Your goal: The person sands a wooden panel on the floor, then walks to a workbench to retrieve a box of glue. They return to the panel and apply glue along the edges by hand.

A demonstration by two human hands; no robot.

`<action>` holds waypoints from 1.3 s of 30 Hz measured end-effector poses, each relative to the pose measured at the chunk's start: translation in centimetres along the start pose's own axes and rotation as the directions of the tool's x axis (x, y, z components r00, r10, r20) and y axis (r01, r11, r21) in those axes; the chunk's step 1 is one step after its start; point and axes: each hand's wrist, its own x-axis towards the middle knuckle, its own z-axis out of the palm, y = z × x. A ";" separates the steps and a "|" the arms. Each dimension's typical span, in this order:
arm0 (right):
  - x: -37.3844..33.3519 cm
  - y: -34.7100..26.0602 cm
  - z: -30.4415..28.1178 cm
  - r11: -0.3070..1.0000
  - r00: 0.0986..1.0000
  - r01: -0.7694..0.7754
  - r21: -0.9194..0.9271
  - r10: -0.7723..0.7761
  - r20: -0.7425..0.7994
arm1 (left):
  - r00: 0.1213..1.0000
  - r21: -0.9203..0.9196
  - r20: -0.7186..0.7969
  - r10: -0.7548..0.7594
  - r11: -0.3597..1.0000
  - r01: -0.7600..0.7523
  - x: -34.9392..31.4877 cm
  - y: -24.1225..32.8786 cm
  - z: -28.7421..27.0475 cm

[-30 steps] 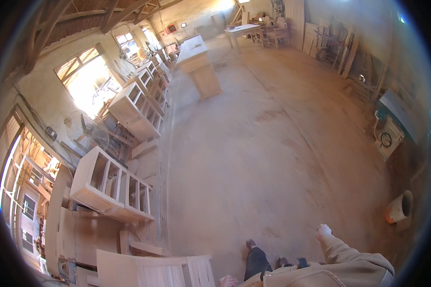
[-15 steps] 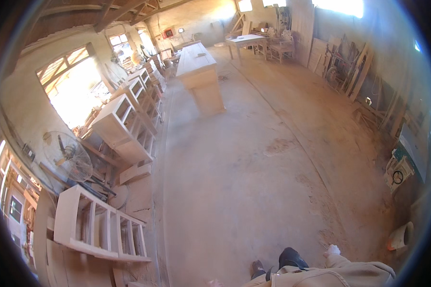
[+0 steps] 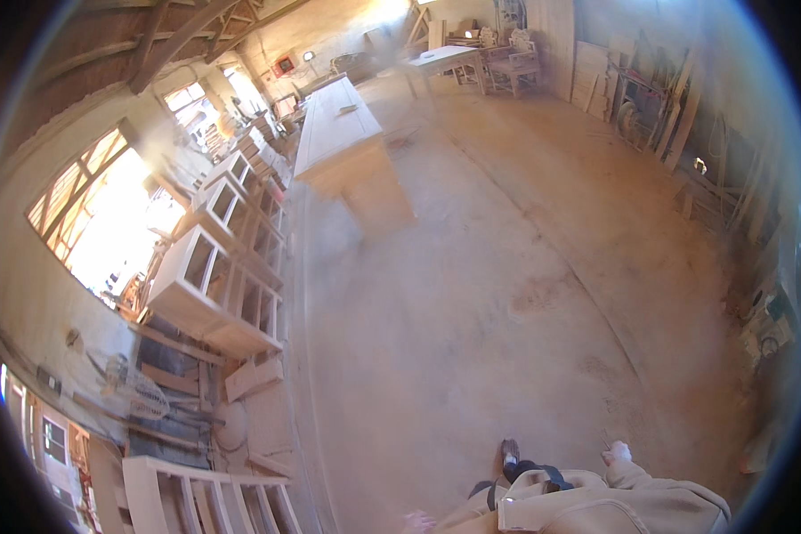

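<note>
Fingers (image 3: 609, 456): those of the right hand (image 3: 618, 452) looked curled, any hold too small to tell.
Left hand (image 3: 417, 521): blurred near the lower edge, its grip impossible to tell.
Wooden frame (image 3: 209, 473): lower left, apart from the left hand; a leftward swerve risked a bump.
Floor (image 3: 436, 338): looked dusty, so a shoe (image 3: 509, 451) could have slipped.

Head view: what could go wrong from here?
The floor looks dusty, so the shoe might slip.

The nearest frame, at lower left, is on the left hand's side; a step that way could bump it.

The bench ahead has a top that overhangs its base, so its near edge might catch someone passing close.
</note>
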 end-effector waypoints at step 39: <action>60.8 -76.0 -39.9 0.982 0.982 -0.139 0.129 0.120 0.144 | 0.996 0.265 0.079 -0.041 0.964 0.018 42.2 89.3 62.8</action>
